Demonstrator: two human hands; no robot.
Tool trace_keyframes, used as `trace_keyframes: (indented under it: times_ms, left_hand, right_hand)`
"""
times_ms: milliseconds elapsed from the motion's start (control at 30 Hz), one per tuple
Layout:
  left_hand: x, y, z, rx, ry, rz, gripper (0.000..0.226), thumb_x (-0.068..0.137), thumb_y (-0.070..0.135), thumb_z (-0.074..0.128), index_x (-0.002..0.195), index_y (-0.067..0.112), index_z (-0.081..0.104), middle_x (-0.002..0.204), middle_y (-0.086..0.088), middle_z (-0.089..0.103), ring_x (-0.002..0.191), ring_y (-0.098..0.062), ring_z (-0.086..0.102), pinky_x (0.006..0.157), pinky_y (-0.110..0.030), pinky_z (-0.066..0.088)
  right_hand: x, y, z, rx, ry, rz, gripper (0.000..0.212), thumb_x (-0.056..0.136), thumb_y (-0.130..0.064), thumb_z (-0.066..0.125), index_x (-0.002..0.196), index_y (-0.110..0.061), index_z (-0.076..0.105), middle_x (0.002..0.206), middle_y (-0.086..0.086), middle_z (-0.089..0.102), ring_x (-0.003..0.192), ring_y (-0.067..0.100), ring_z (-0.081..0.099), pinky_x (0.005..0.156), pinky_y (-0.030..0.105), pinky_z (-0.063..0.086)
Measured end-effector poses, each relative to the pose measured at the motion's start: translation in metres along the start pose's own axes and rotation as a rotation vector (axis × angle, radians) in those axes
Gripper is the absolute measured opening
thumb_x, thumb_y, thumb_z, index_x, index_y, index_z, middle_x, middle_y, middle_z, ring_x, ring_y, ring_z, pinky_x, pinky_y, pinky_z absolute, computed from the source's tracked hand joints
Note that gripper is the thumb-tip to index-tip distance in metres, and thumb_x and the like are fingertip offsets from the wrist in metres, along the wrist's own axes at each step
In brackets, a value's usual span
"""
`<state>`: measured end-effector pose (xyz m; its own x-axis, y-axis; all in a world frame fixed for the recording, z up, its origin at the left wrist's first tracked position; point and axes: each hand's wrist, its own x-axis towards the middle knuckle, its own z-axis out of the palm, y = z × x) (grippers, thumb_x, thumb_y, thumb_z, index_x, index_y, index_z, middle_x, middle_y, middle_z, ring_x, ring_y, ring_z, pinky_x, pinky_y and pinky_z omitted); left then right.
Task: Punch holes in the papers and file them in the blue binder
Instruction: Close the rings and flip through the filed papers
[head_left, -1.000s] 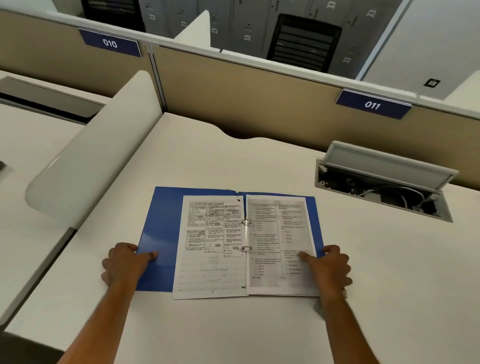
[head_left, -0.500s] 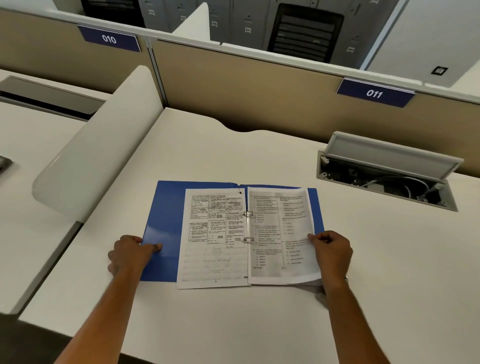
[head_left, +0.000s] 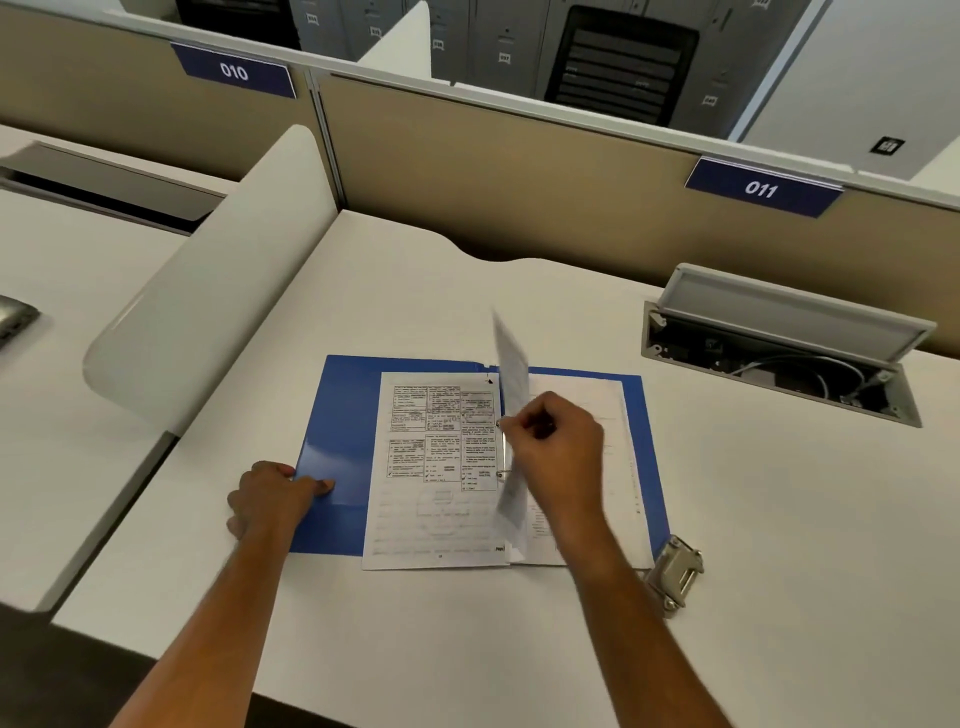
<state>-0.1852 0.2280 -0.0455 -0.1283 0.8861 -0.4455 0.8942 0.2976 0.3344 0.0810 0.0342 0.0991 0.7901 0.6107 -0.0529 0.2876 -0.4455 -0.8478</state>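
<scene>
The blue binder (head_left: 332, 431) lies open on the white desk. A printed page (head_left: 436, 467) lies flat on its left half, threaded on the two metal rings (head_left: 502, 449). My right hand (head_left: 558, 457) pinches a printed sheet (head_left: 511, 395) that stands nearly on edge above the rings, blurred by motion. More white pages (head_left: 613, 467) lie on the right half. My left hand (head_left: 275, 496) presses flat on the binder's left cover with fingers spread. A metal hole punch (head_left: 675, 571) sits at the binder's lower right corner.
An open cable box (head_left: 779, 358) with a raised lid is sunk into the desk at the right. A white curved divider (head_left: 208, 291) borders the desk on the left. A beige partition (head_left: 519, 182) closes the back.
My right hand has lifted the right-hand sheet off the binder and swung it leftward to stand over the rings. The hole punch has come into view. My left hand has stayed on the cover.
</scene>
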Motion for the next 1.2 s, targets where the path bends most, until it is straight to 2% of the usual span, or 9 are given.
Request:
trace_keyframes:
  times_ms: [100, 233, 433, 633, 767, 833, 967, 1100, 1200]
  left_hand:
    - [-0.002, 0.0, -0.001, -0.017, 0.001, 0.004, 0.054, 0.073, 0.057, 0.089, 0.103, 0.015, 0.071, 0.108, -0.013, 0.074, 0.097, -0.038, 0.067, 0.082, -0.051, 0.056]
    - [-0.003, 0.002, -0.003, -0.018, 0.005, 0.003, 0.053, 0.073, 0.054, 0.09, 0.102, 0.014, 0.071, 0.108, -0.014, 0.073, 0.1, -0.039, 0.066, 0.081, -0.05, 0.053]
    - [-0.002, 0.003, -0.004, -0.034, 0.003, -0.02, 0.042, 0.068, 0.049, 0.091, 0.081, 0.013, 0.072, 0.093, -0.013, 0.072, 0.094, -0.038, 0.064, 0.083, -0.054, 0.058]
    - [-0.008, 0.007, -0.007, -0.033, 0.003, -0.027, 0.034, 0.074, 0.036, 0.089, 0.093, 0.012, 0.074, 0.104, -0.016, 0.072, 0.102, -0.038, 0.058, 0.086, -0.052, 0.053]
    - [-0.01, 0.009, -0.008, -0.016, -0.003, -0.035, 0.064, 0.076, 0.042, 0.092, 0.126, 0.009, 0.069, 0.131, -0.02, 0.069, 0.124, -0.044, 0.059, 0.098, -0.057, 0.051]
    - [-0.009, 0.008, -0.008, -0.006, 0.003, -0.016, 0.068, 0.077, 0.046, 0.091, 0.128, 0.009, 0.068, 0.131, -0.02, 0.069, 0.123, -0.045, 0.06, 0.098, -0.057, 0.052]
    - [-0.002, 0.002, -0.004, 0.002, -0.003, 0.0, 0.061, 0.073, 0.054, 0.09, 0.114, 0.014, 0.07, 0.119, -0.016, 0.073, 0.107, -0.042, 0.066, 0.091, -0.056, 0.058]
    - [0.006, -0.002, 0.001, 0.036, -0.013, -0.022, 0.056, 0.067, 0.062, 0.088, 0.095, 0.018, 0.068, 0.105, -0.012, 0.074, 0.095, -0.038, 0.068, 0.089, -0.057, 0.06]
    - [0.002, 0.005, -0.004, 0.067, -0.013, -0.043, 0.056, 0.071, 0.06, 0.089, 0.101, 0.016, 0.069, 0.112, -0.014, 0.072, 0.105, -0.04, 0.065, 0.096, -0.055, 0.053]
  right_hand:
    - [-0.01, -0.017, 0.036, -0.133, -0.01, -0.046, 0.021, 0.09, -0.028, 0.078, 0.077, -0.025, 0.062, 0.089, -0.014, 0.077, 0.083, 0.011, 0.071, 0.067, 0.031, 0.062]
    - [-0.022, -0.038, 0.078, -0.306, -0.044, -0.122, 0.013, 0.093, -0.028, 0.069, 0.082, -0.024, 0.062, 0.08, -0.013, 0.069, 0.07, 0.01, 0.062, 0.062, 0.027, 0.055]
    - [-0.034, -0.046, 0.13, -0.374, -0.108, -0.174, 0.014, 0.095, -0.024, 0.066, 0.084, -0.023, 0.056, 0.077, -0.008, 0.059, 0.066, 0.014, 0.053, 0.052, 0.019, 0.023]
    - [-0.042, -0.033, 0.174, -0.361, -0.227, -0.191, 0.011, 0.102, -0.028, 0.067, 0.108, -0.019, 0.066, 0.101, 0.001, 0.073, 0.085, 0.018, 0.068, 0.074, 0.026, 0.053]
    - [-0.04, -0.017, 0.185, -0.432, -0.334, -0.16, 0.022, 0.106, -0.038, 0.064, 0.117, -0.019, 0.067, 0.11, 0.003, 0.075, 0.093, 0.021, 0.072, 0.086, 0.031, 0.061]
    - [-0.04, -0.007, 0.179, -0.427, -0.353, -0.132, 0.028, 0.106, -0.046, 0.063, 0.115, -0.02, 0.069, 0.109, 0.001, 0.075, 0.092, 0.018, 0.071, 0.084, 0.028, 0.059]
    - [-0.042, 0.019, 0.124, -0.26, -0.028, -0.124, 0.011, 0.099, -0.038, 0.072, 0.095, -0.028, 0.066, 0.086, -0.014, 0.067, 0.072, 0.002, 0.059, 0.063, 0.014, 0.044]
    - [-0.017, 0.081, 0.028, -0.213, 0.363, 0.109, 0.024, 0.089, -0.022, 0.083, 0.104, -0.027, 0.065, 0.098, -0.006, 0.066, 0.089, 0.019, 0.066, 0.071, 0.034, 0.056]
    - [0.002, 0.133, -0.033, -0.367, 0.373, 0.448, 0.047, 0.087, -0.032, 0.087, 0.124, -0.016, 0.063, 0.126, 0.015, 0.061, 0.116, 0.043, 0.06, 0.093, 0.056, 0.056]
